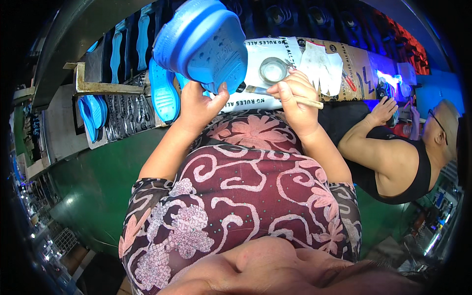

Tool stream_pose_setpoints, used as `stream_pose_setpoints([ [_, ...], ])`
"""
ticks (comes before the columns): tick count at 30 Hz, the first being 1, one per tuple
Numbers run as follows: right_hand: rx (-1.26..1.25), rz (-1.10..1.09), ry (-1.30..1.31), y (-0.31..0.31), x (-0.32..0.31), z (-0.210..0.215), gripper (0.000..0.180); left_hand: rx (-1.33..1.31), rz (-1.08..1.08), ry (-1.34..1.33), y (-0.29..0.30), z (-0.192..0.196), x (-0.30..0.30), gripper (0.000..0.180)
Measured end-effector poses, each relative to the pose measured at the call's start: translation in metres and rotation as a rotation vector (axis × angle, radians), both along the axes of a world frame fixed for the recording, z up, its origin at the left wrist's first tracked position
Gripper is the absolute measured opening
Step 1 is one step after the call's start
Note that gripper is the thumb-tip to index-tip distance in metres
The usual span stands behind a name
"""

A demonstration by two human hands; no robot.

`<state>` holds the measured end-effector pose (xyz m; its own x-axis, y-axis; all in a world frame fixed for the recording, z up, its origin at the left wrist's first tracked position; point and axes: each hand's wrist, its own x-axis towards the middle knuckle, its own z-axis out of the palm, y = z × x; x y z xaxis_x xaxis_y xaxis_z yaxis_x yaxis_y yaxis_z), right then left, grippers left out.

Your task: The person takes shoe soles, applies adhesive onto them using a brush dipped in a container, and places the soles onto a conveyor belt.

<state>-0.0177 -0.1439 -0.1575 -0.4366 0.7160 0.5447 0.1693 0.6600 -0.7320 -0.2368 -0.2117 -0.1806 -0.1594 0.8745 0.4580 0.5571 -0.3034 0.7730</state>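
Observation:
My left hand (202, 101) is closed on the lower edge of a blue shoe sole (206, 49). It is lifted and tilted, its thick ridged rim turned upward, and dark specks mark its face. In my right hand (297, 98) is a paintbrush (309, 102) with a pale wooden handle. Its bristles point left, close to the lower right edge of the sole; whether they touch it I cannot tell. Just beyond my right fingers stands a round clear glass jar (273, 70) on the printed white covering (254, 55).
Blue soles (164, 93) rest at the left beside a metal bar (110, 88). White paper pieces (319, 66) lie on brown cardboard (354, 56) to the right. A co-worker (403, 157) sits at the right near a bright bluish light. Dark trays (314, 19) line the back.

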Motion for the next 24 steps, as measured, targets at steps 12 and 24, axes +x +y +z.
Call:
stream_pose_setpoints([
  [12,0.146,0.068,-0.165,0.004,-0.004,0.006,0.022,0.094,-0.033,0.047,-0.001,-0.004,0.001,0.036],
  [24,0.233,0.057,-0.049,-0.003,-0.015,-0.002,0.016,0.126,0.06,-0.059,0.002,-0.001,0.011,0.028],
])
